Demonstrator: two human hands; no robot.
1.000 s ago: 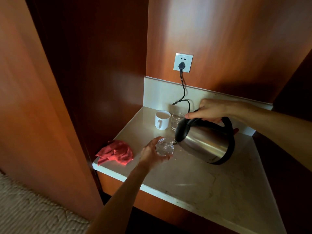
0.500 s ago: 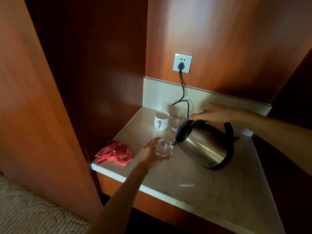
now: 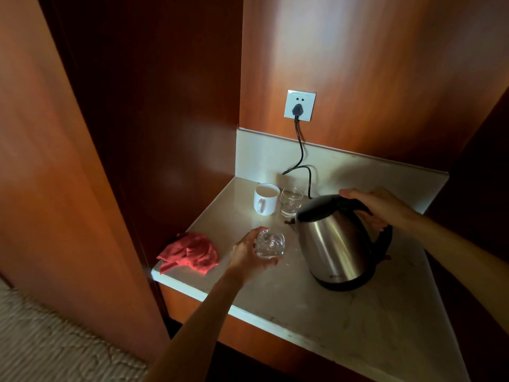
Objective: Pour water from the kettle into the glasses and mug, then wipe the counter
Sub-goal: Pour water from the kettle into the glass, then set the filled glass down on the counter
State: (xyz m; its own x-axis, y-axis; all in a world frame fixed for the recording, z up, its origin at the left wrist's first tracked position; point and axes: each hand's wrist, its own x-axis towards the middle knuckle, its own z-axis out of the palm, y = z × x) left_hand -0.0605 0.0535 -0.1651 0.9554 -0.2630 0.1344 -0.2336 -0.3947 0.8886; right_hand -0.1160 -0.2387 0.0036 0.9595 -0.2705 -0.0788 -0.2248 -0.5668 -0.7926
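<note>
Right of centre in the frame, the steel kettle (image 3: 336, 244) stands upright on the pale stone counter (image 3: 358, 321), and the right hand (image 3: 382, 208) is wrapped over the top of its black handle (image 3: 385, 241). That arch is the sensible place to take it: the polished body looks slick and may be warm, and a kettle holding water will likely feel heavy and pull toward the spout when tipped. In the lower centre, the left hand (image 3: 248, 256) is curled around a small clear glass (image 3: 270, 243) that sits on the counter or just above it; I cannot tell which. Water seems to be in it. It is thin, hard and breakable, probably slippery if wet, so a hold low around the wall suits it better than a pinch at the rim. Toward the upper centre of the counter, 1 white mug (image 3: 265, 199) and 1 more glass (image 3: 290, 201) stand side by side, near the kettle's spout. The mug looks sturdier, with a handle facing forward. At the counter's left edge lies a crumpled red cloth (image 3: 190, 252), soft and light, easy to bunch in 1 hand for wiping.
</note>
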